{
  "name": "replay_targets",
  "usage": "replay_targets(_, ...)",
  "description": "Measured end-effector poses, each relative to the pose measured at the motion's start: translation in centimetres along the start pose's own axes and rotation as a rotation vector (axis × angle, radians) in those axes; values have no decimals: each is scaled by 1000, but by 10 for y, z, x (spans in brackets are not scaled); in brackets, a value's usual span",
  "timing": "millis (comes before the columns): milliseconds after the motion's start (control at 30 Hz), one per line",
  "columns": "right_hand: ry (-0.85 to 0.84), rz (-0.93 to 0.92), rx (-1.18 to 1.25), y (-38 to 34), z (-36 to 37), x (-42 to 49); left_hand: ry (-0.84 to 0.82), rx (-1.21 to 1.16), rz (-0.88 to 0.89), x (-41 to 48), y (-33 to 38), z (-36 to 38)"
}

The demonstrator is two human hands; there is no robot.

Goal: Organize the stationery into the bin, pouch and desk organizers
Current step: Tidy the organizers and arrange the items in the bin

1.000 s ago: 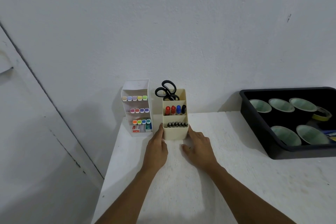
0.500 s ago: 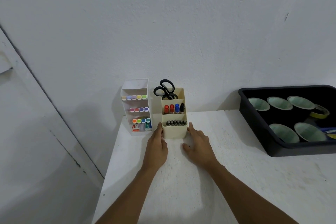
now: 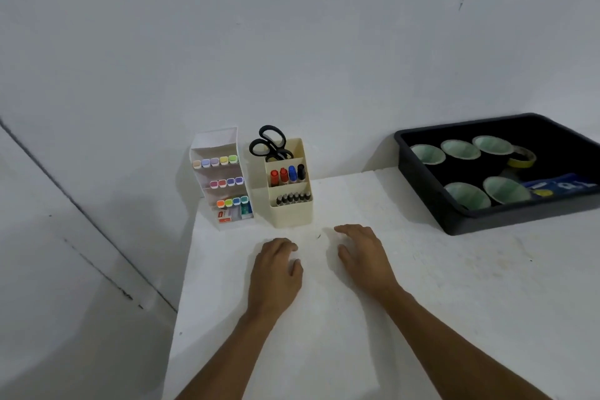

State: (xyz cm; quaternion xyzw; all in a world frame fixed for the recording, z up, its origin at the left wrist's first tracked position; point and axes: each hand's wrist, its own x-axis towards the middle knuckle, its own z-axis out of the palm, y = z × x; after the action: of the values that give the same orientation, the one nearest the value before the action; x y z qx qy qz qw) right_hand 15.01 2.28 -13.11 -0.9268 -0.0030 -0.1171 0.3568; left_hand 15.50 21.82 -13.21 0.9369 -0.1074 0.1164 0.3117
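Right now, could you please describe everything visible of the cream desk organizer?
The cream desk organizer looks like matte plastic, a tall box with three stepped compartments. It stands upright on the white table near the wall, right of the white organizer. Black-handled scissors fill the back, four markers the middle, dark-capped pens the front. Neither the left hand nor the right hand touches it.

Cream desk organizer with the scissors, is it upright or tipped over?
Upright: the cream plastic desk organizer stands base-down on the white table, black-handled scissors sticking up.
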Motion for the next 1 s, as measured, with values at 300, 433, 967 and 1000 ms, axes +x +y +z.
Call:
replay_targets(300,276,-380,-146,37,-126,-11,-90,-144,-18,13,87,57)
replay_targets(433,304,-254,-307,105,-204,-3,-157,-373,-87,21,167,94)
replay_targets(967,141,-24,-611,211,-302,4,-231,-892,-520,11,284,145)
replay_targets(1000,123,-40,-597,202,-299,0,-202,-962,-562,11,285,145)
